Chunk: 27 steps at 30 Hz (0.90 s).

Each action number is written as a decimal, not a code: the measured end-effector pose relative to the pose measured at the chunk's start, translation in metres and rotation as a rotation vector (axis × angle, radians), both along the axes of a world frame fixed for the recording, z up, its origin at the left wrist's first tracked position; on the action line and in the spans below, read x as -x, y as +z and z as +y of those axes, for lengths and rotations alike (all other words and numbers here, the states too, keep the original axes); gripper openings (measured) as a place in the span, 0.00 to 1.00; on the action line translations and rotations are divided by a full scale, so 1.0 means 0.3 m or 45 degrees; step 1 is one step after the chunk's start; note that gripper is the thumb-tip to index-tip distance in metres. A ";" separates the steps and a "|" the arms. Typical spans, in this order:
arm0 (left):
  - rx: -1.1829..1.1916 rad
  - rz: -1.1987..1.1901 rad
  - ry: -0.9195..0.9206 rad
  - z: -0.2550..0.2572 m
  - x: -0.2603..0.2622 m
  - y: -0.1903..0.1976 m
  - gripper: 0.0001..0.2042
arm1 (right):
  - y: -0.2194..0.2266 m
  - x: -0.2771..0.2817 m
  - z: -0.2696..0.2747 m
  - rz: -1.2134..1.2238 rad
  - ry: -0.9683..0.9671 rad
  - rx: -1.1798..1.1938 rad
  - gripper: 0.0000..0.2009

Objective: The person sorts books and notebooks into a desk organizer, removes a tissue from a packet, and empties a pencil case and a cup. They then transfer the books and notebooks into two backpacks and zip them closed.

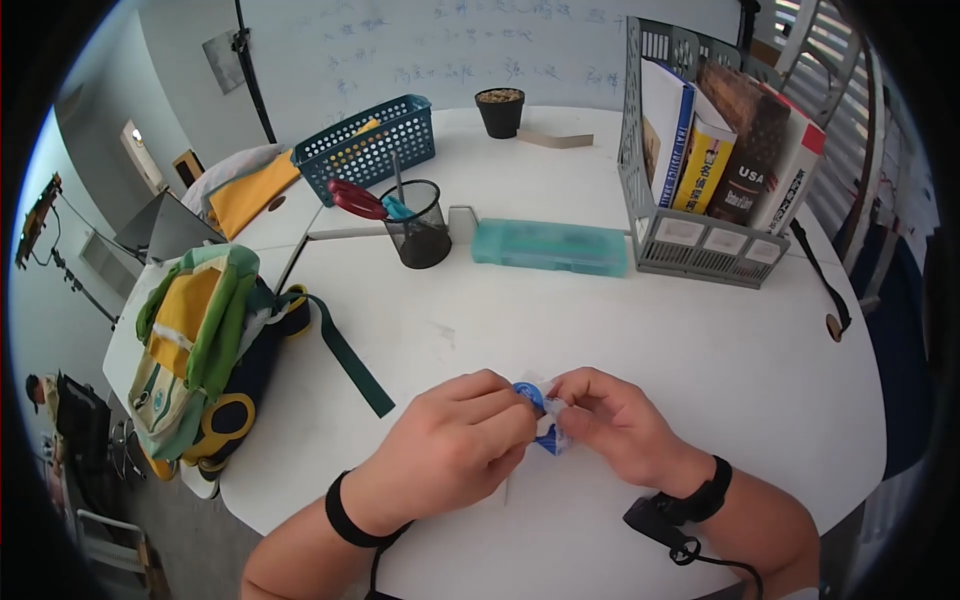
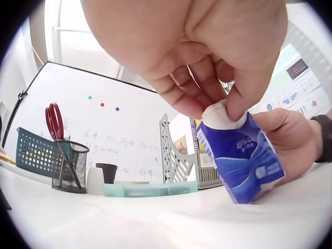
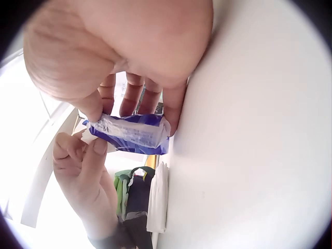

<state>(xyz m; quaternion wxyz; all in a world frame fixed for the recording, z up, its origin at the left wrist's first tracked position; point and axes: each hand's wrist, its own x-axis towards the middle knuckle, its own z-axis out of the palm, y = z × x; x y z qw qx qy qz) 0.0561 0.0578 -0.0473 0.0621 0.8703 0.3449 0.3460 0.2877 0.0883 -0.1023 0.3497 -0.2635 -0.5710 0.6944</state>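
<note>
A blue tissue packet [image 2: 246, 161] with white tissue [image 2: 220, 116] showing at its top is held between both hands above the table. In the left wrist view the left hand [image 2: 192, 46] pinches the white tissue at the packet's opening, and the right hand [image 2: 293, 140] grips the packet from its far side. The right wrist view shows the packet [image 3: 132, 134] lengthwise between the thumb and fingers of the right hand [image 3: 124, 52], the left hand [image 3: 85, 176] at its end. Seen from the head, the left hand [image 1: 450, 440] and right hand [image 1: 630, 430] partly cover the packet.
On the white table [image 1: 400, 300] stand a mesh pen holder [image 1: 418, 235], a teal case [image 1: 548, 247], a gray book rack [image 1: 710, 250], a blue basket [image 1: 370, 155] and a potted plant [image 1: 500, 115]. A green and yellow backpack [image 1: 200, 340] lies at the left, its dark strap [image 1: 350, 365] reaching across the tabletop.
</note>
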 end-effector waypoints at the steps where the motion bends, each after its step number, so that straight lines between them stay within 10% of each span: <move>1: 0.002 -0.004 0.014 0.000 0.009 0.008 0.16 | -0.009 0.002 0.005 -0.004 -0.004 0.020 0.07; 9: 0.069 -0.150 0.180 -0.016 0.005 0.019 0.15 | 0.018 0.005 -0.016 0.123 0.076 0.060 0.14; 12: 0.067 -0.123 0.142 -0.016 -0.007 0.015 0.14 | 0.080 0.016 -0.043 -0.499 -0.004 -0.281 0.18; 15: 0.110 -0.166 0.220 -0.010 0.012 0.005 0.14 | 0.013 0.008 -0.015 -0.176 0.171 0.224 0.17; 27: 0.171 -0.637 0.345 -0.004 0.112 0.073 0.11 | 0.015 0.002 0.020 -0.198 0.026 0.347 0.18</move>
